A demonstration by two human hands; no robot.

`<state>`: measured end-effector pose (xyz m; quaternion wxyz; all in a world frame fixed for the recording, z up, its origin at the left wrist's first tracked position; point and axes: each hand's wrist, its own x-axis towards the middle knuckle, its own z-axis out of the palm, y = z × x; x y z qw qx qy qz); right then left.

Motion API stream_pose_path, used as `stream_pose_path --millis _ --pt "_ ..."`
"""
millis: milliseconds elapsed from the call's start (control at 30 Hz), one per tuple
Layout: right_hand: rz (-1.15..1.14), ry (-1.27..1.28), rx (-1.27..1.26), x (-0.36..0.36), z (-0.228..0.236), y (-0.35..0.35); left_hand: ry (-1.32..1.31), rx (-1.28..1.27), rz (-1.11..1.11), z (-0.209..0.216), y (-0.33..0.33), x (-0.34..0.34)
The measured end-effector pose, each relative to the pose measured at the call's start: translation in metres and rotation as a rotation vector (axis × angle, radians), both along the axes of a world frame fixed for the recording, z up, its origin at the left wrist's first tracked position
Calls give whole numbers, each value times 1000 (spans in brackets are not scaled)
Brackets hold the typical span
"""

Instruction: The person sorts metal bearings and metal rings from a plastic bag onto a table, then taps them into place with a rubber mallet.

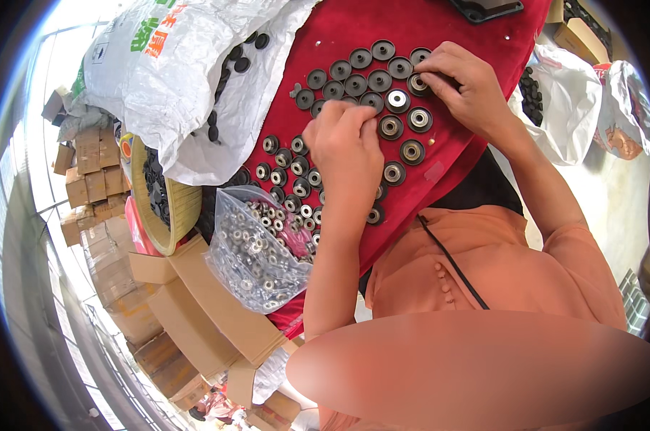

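On the red cloth [332, 32] lie rows of round black wheels [360, 58] with hollow tops. Nearer to me, other black wheels [420, 119] have shiny metal bearings in their centres. My right hand [472, 90] is closed, thumb and fingertips on a black wheel [418, 85] with a metal centre, at the right end of the rows. Over the middle of the group, my left hand [345, 144] has its fingers curled together, their tips close to the wheels; whatever they hold is hidden. Left of that wrist, more wheels with bearings [301, 187] sit in a cluster.
A clear plastic bag [257, 255] of small metal bearings leans at the table's left edge, beside an open cardboard box [196, 305]. A white woven sack [167, 86] spills black parts. A basket [185, 208] holds more. White bags [562, 108] stand at right.
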<state>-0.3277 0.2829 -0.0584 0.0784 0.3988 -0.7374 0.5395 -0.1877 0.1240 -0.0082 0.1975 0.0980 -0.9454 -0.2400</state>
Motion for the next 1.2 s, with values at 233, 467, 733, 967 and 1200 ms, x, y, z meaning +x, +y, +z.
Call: stream_pose_path --millis 233,467,733,967,1200 --pt "17 61 -27 6 -2 19 -86 -316 -186 8 28 28" --pt "-8 329 170 11 2 17 -155 -292 -201 -6 31 35" --pt "-36 383 270 14 7 14 -183 -269 -193 -3 35 35" --pt "-34 288 195 4 13 17 -141 -308 -145 -2 37 18" --pt "-38 252 173 0 6 25 -141 -321 -147 -15 38 16"
